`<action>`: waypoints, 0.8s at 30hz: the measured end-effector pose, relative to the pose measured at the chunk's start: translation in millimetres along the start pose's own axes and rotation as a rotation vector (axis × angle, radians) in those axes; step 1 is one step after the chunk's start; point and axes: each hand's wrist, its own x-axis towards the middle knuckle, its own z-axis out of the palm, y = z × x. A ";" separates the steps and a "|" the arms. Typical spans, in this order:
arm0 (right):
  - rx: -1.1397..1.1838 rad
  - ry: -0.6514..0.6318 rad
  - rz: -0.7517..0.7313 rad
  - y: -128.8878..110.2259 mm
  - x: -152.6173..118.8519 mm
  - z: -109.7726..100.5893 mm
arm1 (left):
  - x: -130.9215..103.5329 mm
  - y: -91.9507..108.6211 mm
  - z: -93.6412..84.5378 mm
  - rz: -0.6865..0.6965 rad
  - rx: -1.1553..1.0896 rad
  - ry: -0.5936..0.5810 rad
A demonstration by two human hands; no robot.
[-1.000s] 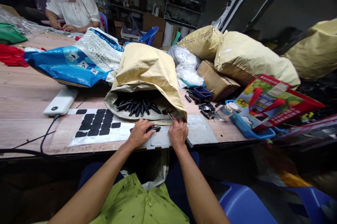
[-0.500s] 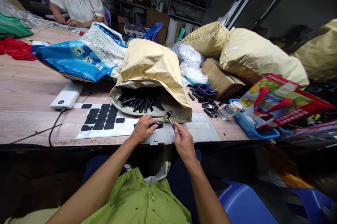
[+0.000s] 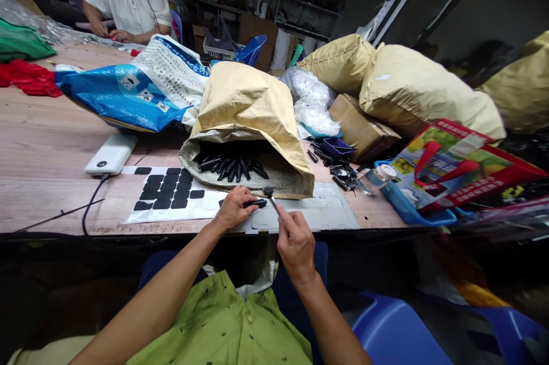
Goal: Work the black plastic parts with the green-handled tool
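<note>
My left hand is closed on a short black tube-like piece, which lies against a grey board at the table's front edge. From the right, my right hand grips a small hammer by its handle. Its dark head is just above the end of the black piece; whether they touch I cannot tell. Right behind both hands lies a tan woven sack, its mouth towards me, with several black pointed pieces inside.
A white sheet with black stickers and a white power bank lie on the left. Beyond is a blue-and-white bag. Loose black parts, a clear jar and a blue basket stand right. A co-worker sits across.
My right hand has turned and shifted slightly, tipping the hammer's head down and left towards the black piece. My left hand keeps its hold in nearly the same place.
</note>
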 end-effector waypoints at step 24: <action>0.140 0.021 0.332 49.9 13.1 9.5 | 2.2 -1.8 1.4 -0.053 0.079 -0.069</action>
